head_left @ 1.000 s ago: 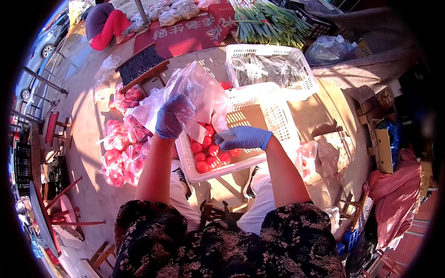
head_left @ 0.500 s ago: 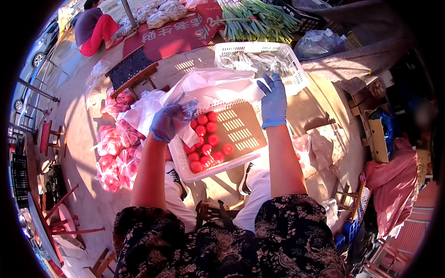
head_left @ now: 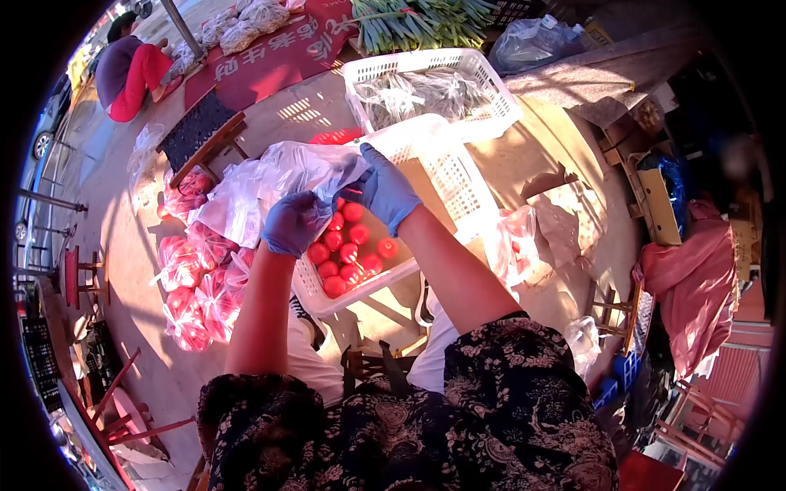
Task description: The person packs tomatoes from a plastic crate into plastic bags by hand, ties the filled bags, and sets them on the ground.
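Observation:
My left hand [head_left: 293,222], in a blue glove, is closed on the gathered part of a thin, clear plastic bag [head_left: 282,172]. Across from it, my right hand [head_left: 385,188], also gloved in blue, has its fingers pressed together at the bag's right edge; the fingertips are partly hidden. Both hands are above a white plastic crate [head_left: 475,192]. Several red tomatoes [head_left: 359,234] lie in the crate's near left part, on a brown bottom. Part of the crate is covered by the bag and my right hand.
Filled bags of tomatoes [head_left: 196,315] sit on the ground at left, below a small dark-topped stool [head_left: 196,135]. Beyond the crate stands another white crate [head_left: 499,114] with bagged goods. Green onions [head_left: 417,24] lie farther back. A person [head_left: 131,74] crouches at far left.
My right hand has moved left, from the crate's far right side to the bag beside my left hand. The bag's spread part has drawn in leftward, and the view has shifted.

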### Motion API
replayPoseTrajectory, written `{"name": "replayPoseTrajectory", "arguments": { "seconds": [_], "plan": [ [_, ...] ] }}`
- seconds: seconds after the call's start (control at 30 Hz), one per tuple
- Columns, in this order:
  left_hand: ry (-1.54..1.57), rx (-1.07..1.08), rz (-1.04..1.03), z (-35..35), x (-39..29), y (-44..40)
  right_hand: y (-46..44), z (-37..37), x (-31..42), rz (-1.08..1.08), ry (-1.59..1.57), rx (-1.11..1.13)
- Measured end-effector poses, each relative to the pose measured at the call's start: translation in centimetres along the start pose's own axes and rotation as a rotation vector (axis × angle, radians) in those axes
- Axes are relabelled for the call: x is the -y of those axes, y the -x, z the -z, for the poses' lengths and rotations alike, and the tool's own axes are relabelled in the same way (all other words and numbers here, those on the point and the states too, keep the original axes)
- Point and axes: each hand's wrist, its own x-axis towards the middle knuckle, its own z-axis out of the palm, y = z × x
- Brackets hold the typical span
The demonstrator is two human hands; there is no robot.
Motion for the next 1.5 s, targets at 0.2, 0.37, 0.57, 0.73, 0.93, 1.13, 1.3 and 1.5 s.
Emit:
{"name": "replayPoseTrajectory", "arguments": {
  "seconds": [0.2, 0.37, 0.57, 0.73, 0.93, 1.13, 1.3, 1.5],
  "plan": [
    [-0.500, -0.571, -0.417, -3.6, -1.7, 1.9, 0.9, 0.3, 2.8, 0.338, 0.300, -0.295],
    [-1.366, -0.589, -0.854, -7.6, 0.8, 1.0, 1.6, -0.5, 1.6, 0.306, 0.704, -0.293],
    [-1.402, -0.534, -0.560, -6.1, 3.6, -1.6, 1.9, -0.5, 1.1, 0.144, 0.876, -0.223],
    [-1.473, -0.613, -0.837, -4.5, -1.0, 0.3, 1.4, 3.7, 5.5, 0.386, 0.819, -0.440],
    [-1.723, -0.923, -0.909, -1.2, -4.8, 2.6, 0.5, 10.8, 11.7, 0.037, -0.415, -0.299],
    [-1.666, -0.749, -0.716, -2.8, -4.0, 2.8, 1.0, 7.0, 10.3, 0.661, 0.782, -0.616],
    [-1.818, -0.416, -0.690, -8.7, 0.5, 1.5, 1.9, 2.3, 6.7, 0.516, 0.813, -0.239],
    [-2.114, -0.698, -0.763, -6.2, 1.2, -0.8, 2.1, 0.1, 4.5, 0.577, 1.166, 0.135]
  ]
}}
